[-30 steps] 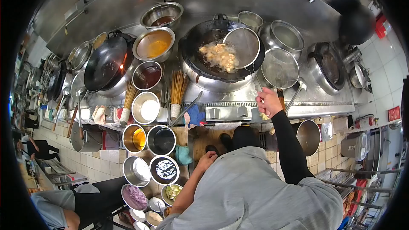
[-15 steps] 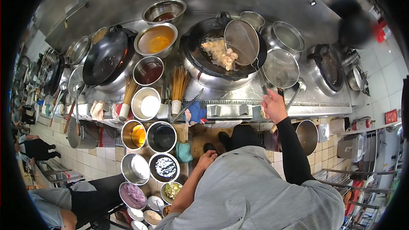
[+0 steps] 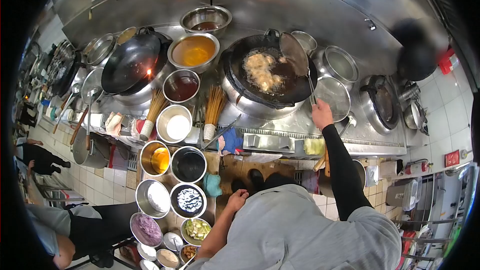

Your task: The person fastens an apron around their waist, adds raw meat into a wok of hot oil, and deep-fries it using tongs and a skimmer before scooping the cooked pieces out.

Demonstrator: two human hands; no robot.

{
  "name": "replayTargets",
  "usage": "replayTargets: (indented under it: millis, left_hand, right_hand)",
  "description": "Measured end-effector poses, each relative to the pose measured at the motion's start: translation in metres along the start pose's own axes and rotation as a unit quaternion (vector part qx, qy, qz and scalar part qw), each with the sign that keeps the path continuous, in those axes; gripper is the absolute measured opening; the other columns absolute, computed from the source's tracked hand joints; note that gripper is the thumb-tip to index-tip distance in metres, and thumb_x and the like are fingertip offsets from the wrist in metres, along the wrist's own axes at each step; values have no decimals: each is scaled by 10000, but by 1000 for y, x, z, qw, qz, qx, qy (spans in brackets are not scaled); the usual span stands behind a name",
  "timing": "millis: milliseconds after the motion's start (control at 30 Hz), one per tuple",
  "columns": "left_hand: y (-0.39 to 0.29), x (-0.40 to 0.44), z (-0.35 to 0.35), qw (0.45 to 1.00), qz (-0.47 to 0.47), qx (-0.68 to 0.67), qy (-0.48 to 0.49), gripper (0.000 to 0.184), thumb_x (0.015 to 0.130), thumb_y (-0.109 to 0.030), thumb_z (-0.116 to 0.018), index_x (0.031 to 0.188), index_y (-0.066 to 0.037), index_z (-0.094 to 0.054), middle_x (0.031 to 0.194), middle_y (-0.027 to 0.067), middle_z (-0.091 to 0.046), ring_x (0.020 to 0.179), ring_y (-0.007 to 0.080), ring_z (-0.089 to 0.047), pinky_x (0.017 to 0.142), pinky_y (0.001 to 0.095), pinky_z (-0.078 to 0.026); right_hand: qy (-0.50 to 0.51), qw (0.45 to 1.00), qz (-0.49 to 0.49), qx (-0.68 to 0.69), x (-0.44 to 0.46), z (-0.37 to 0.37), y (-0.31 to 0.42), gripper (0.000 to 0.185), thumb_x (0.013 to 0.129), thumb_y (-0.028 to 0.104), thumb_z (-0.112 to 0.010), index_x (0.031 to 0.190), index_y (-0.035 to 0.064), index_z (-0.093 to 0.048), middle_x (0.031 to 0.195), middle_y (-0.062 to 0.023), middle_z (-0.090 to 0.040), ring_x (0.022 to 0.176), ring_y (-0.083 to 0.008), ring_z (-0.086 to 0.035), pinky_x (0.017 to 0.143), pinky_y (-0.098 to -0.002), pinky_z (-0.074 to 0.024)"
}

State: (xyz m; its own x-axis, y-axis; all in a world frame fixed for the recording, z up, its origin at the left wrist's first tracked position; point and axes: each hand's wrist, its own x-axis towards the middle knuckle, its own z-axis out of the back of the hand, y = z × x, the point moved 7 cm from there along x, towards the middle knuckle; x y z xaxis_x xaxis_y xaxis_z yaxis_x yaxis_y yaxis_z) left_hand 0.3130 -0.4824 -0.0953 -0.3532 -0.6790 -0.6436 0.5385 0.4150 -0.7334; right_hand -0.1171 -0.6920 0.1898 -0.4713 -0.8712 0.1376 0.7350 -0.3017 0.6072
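My right hand (image 3: 322, 113) grips the handle of a round wire-mesh strainer (image 3: 294, 54). The strainer is tilted up at the right rim of a black wok (image 3: 239, 86), above the oil. Pale battered pieces (image 3: 262, 72) bubble in the wok, mostly left of the mesh. Down by my waist, my left hand (image 3: 238, 200) is curled closed, with nothing visible in it. A second mesh strainer (image 3: 330, 97) lies on the stove just beyond my right hand. The handle of a ladle (image 3: 346, 125) shows beside my right forearm.
Left of the wok stand a bowl of yellow oil (image 3: 217, 52) and a bamboo brush (image 3: 213, 107). Another wok (image 3: 125, 70) has a flame glow beside it. Several ingredient pots, including one with chopped greens (image 3: 197, 229), line my left side. A co-worker's arm (image 3: 62, 250) is at lower left.
The strainer has swung up and right, from low over the food to the wok's rim. The pieces now lie apart from it, spread in the bubbling oil. My left hand stays by my waist.
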Motion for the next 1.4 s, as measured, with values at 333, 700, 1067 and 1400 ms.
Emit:
replayTargets:
  millis: [333, 700, 1067, 1400]
  left_hand:
    - [16, -10, -26, 997, 38, 21, -58, 380, 934, -351, -613, 1174, -64, -682, 1164, 164, -706, 1138, 322, -648, 979, 401, -489]
    - [78, -57, -91, 979, 146, 35, -138, 361, 884, -323, -640, 1144, -85, -721, 1086, 159, -729, 1088, 333, -672, 955, 403, -506]
    - [151, -192, -293, 890, 229, -294, -263, 255, 931, -202, -587, 1035, 3, -699, 821, 50, -685, 721, 137, -617, 687, 299, -510]
    - [95, -310, -425, 790, 321, -262, -453, 436, 901, -395, -606, 1136, -34, -672, 1106, 203, -696, 1039, 386, -655, 910, 446, -509]
  right_hand:
    - [68, 990, 108, -54, -14, -13, 39, 456, 941, 331, -602, 1302, 54, -624, 994, -240, -699, 884, -440, -663, 820, -482, -518]
    - [94, 987, 127, 16, -66, 32, -54, 489, 911, 315, -655, 1316, 43, -613, 984, -218, -705, 844, -367, -681, 787, -419, -525]
    - [292, 926, 47, 235, -70, 18, -99, 518, 952, 252, -664, 1401, 34, -528, 759, -53, -672, 514, -109, -615, 541, -277, -491]
    - [306, 913, 106, 247, -17, -15, -153, 414, 981, 325, -648, 1301, 66, -611, 1081, -70, -717, 786, -160, -684, 608, -268, -537]
